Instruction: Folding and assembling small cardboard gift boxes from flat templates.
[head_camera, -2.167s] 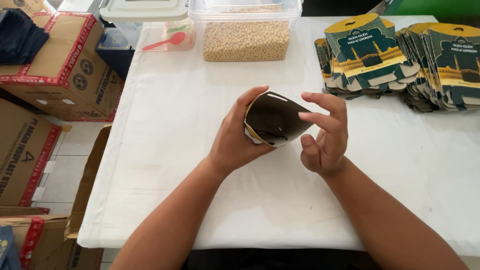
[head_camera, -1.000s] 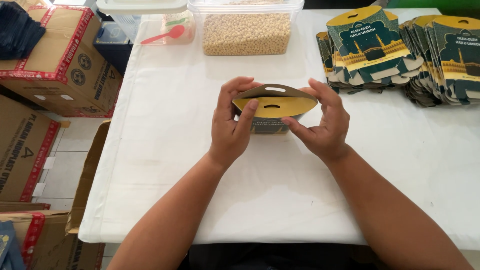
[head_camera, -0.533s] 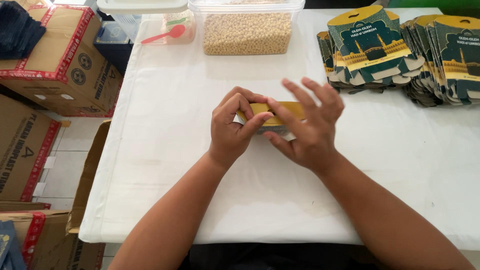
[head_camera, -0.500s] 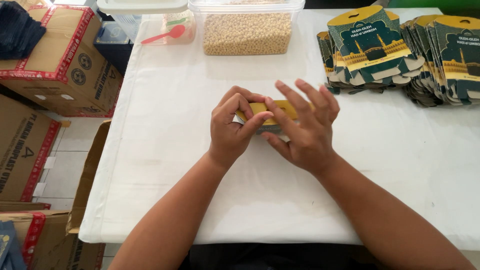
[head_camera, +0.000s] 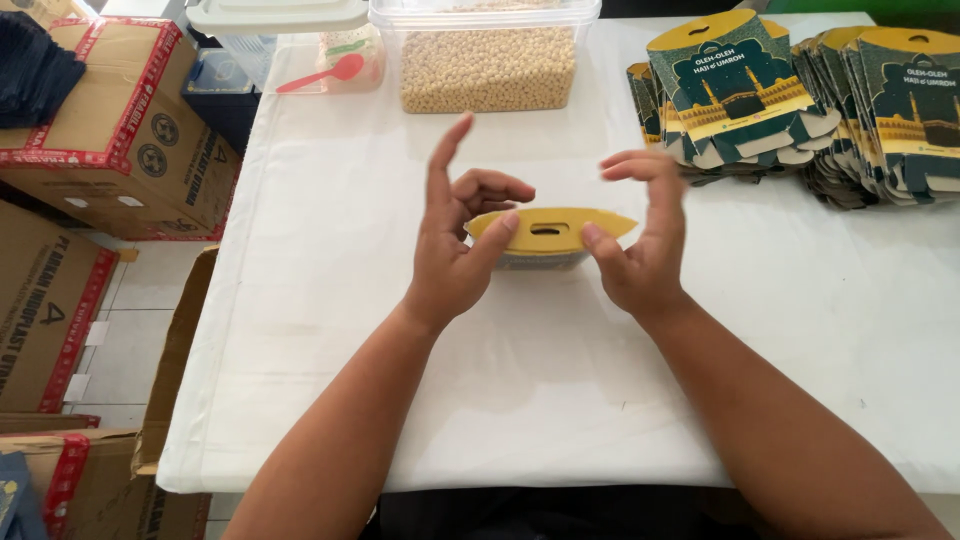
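Observation:
A small card box (head_camera: 548, 236) with a curved yellow top flap and a slot in it stands on the white table (head_camera: 330, 330). My left hand (head_camera: 455, 240) rests its thumb on the flap's left end, while the other fingers lift up and spread. At the flap's right end my right hand (head_camera: 640, 240) presses with its thumb, fingers curled above the box. The dark lower part of the box is mostly hidden behind the flap and my thumbs.
A clear tub of pale round beans (head_camera: 487, 62) stands at the back. Left of it is a lidded container (head_camera: 275, 20) and a pink spoon (head_camera: 322, 72). Stacks of flat dark-green and yellow boxes (head_camera: 800, 100) fill the back right. Cardboard cartons (head_camera: 110, 130) stand off the table's left edge.
The open box was turned upright and its yellow flap pressed down. My fingers, which lay flat over the top half a second ago, have lifted off, leaving only the thumbs on it.

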